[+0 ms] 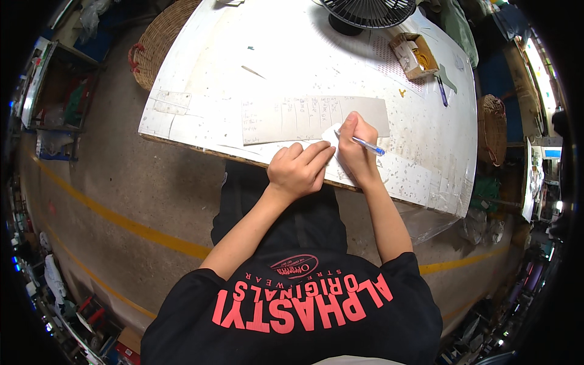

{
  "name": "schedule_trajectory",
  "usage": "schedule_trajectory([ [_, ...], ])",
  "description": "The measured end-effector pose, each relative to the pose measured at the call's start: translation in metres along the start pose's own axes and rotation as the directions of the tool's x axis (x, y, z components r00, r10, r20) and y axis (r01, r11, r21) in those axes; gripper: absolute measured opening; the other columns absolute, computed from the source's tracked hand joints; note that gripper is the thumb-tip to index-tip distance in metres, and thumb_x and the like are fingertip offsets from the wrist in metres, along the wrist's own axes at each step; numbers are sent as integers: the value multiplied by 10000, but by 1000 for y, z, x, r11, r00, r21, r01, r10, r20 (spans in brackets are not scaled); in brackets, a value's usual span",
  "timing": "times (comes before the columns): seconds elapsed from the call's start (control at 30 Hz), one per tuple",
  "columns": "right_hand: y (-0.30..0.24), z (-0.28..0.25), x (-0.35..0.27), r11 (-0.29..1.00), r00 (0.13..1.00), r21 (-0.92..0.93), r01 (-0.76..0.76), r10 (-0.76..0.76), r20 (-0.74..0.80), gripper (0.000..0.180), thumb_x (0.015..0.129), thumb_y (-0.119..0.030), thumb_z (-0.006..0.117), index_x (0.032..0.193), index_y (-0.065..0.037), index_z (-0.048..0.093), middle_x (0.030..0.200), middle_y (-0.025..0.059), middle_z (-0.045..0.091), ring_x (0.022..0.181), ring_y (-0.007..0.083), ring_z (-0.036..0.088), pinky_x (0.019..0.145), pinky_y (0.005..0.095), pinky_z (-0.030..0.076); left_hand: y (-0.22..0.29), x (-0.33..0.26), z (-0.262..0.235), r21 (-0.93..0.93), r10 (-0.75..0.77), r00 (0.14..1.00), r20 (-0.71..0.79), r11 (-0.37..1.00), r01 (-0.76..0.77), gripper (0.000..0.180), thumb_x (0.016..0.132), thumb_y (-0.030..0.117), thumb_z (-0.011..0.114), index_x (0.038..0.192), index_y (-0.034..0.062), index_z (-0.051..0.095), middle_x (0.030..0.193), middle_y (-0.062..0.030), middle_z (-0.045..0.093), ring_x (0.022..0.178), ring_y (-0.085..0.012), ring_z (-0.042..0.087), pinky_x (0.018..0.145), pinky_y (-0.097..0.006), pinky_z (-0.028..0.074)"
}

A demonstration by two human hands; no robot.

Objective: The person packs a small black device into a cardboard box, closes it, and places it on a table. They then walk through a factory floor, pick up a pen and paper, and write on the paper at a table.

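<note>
My right hand (358,146) is closed around a blue-and-white pen (369,146), its tip end hidden by the fingers. Below it lies a small white slip of paper (330,132), resting over a long grey cardboard strip (261,118). Handwritten lines and columns cover the strip. My left hand (298,167) lies at the near table edge with its fingers bent but apart, pointing right. Its fingertips rest by the slip, pressing near its lower side; no object shows in that hand.
The white, speckled table (207,67) carries a black fan (368,12) at the back and an open cardboard box (415,56) with yellow contents. A second pen (441,91) lies near the box. Wicker baskets (159,45) stand left and right of the table.
</note>
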State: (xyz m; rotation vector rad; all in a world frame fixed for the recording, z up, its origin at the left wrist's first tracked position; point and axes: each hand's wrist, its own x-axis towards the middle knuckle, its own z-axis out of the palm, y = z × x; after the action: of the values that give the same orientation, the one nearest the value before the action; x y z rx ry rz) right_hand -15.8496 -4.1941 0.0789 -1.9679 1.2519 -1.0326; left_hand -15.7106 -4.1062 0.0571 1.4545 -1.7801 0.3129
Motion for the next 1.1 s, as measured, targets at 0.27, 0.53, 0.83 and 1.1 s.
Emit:
schedule_trajectory([
  [0.27,0,1,1,1000,1000,12,-13,14,-22,355,1081,-128,449,749,-2,454,596,164,440,509,268,429,522,400,387,0,-1,1,-8,-2,1000,0,1000,2,217,771,168,710,961,214,804,976,116,737,571,-123,500,520,-267,383],
  [0.53,-3,-1,0,999,999,8,-45,46,-22,350,1083,-135,442,765,8,471,606,171,468,515,268,435,531,399,392,0,-1,-1,-13,-7,1000,15,1000,7,191,803,189,700,968,208,795,990,113,732,595,-118,524,525,-265,397],
  [0.83,-2,0,2,997,997,21,-68,69,-35,358,1086,-141,433,762,8,462,598,164,457,519,245,431,530,397,387,0,0,-2,-2,3,1000,19,1000,-2,198,799,184,698,971,208,794,996,110,732,598,-119,522,527,-268,402],
  [1.1,-7,-1,2,997,996,4,-80,80,-47,388,1095,-165,427,752,9,476,587,132,467,529,194,431,538,380,387,1,1,-4,-23,-7,1000,17,1000,7,198,799,185,700,972,209,793,993,109,732,604,-121,530,532,-271,411],
])
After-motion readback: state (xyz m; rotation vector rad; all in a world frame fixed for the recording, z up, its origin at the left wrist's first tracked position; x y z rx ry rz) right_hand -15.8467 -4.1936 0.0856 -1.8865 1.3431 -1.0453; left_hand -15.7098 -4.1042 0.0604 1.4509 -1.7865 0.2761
